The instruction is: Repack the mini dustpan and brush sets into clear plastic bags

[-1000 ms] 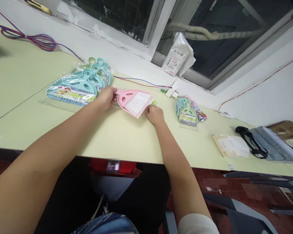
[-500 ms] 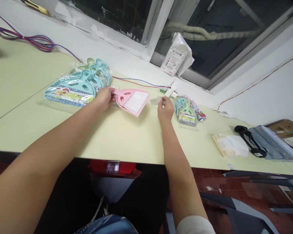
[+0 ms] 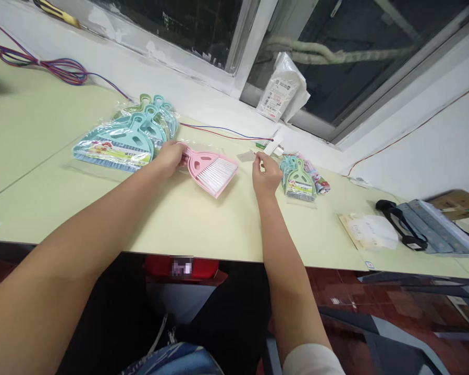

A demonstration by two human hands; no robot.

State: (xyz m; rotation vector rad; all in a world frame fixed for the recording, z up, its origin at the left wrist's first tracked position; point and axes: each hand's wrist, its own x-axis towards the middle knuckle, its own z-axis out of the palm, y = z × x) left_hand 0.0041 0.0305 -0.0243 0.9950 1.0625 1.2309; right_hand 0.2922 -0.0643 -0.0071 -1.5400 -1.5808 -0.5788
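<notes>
The left hand (image 3: 172,158) grasped the handle end of a pink plastic dustpan (image 3: 214,195) over the pale yellow-green tabletop (image 3: 203,229), its white-bristled brush (image 3: 219,174) nested inside, while the right hand (image 3: 267,174) pinched a thin greyish card (image 3: 246,156), seemingly already detached, and nearby teal plastic dustpans (image 3: 140,138) lay bagged.

There is one left hand (image 3: 172,158), one right hand (image 3: 267,174), one pink dustpan (image 3: 193,158), one white brush (image 3: 218,175), one thin gray piece (image 3: 245,155), two heaps of wrapped dustpans, a left heap (image 3: 128,138) and a right heap (image 3: 299,179), and one yellow screwdriver (image 3: 60,14) far left.
</notes>
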